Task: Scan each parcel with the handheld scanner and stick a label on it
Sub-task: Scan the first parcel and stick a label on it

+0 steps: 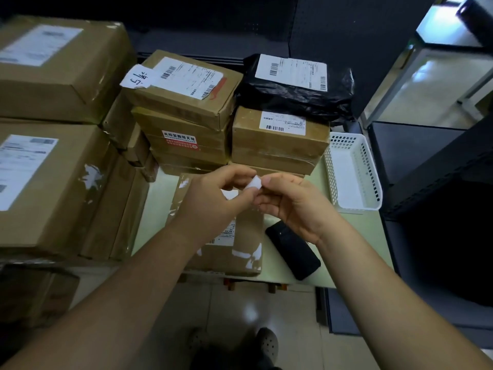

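A small white label (254, 182) is pinched between the fingertips of my left hand (217, 198) and my right hand (293, 202), held above a flat brown parcel (237, 252) that lies on the pale table (354, 236). The parcel's shipping label is mostly hidden under my left hand. The black handheld scanner (293, 249) lies flat on the table just right of that parcel, below my right wrist.
Stacked brown parcels (186, 102) and a black bagged parcel (296, 86) stand behind my hands. Large boxes (48, 169) are piled on the left. A white perforated basket (354, 172) sits at the table's right edge. Dark shelving stands on the right.
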Available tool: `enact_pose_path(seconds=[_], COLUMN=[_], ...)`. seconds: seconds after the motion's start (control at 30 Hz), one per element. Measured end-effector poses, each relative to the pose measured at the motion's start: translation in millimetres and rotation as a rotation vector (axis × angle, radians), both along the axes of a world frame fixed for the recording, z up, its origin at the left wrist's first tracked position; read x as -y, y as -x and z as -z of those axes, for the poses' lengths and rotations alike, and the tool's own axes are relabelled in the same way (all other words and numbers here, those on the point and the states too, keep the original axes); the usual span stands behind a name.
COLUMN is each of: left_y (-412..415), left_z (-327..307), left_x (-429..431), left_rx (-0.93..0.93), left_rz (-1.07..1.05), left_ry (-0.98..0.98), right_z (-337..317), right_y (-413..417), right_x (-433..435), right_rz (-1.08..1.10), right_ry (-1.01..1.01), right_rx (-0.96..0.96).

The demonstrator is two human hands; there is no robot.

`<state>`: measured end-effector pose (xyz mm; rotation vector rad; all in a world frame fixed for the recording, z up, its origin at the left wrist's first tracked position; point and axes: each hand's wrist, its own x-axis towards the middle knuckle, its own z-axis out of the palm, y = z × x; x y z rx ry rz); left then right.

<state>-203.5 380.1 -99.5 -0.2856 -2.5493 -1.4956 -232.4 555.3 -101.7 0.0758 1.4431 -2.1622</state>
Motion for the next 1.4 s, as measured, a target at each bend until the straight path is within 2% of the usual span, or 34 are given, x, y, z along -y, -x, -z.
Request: enact_pose_path(seconds=[0.43, 0.63, 1.1, 1.4], left_y=[11, 18, 24, 19], left_z=[-18, -22, -25, -24], left_x=[-13, -18, -23, -23], left_rx=[-0.077, -0.149, -0.221, -0.207], left_rz=[0.036, 0.061, 0.121, 0.116], left_ry=[-0.008, 0.041, 0.071, 0.121], right_z=[-17, -21, -23, -17], right_y=[2, 3, 3, 5], right_x=[-17, -23, -24, -20], right_rz=[0.018, 0.036, 0.141, 0.114], right_ry=[0.052, -0.025, -0.052, -0.236], right_rx=[-0.098, -0.210, -0.282, -0.405])
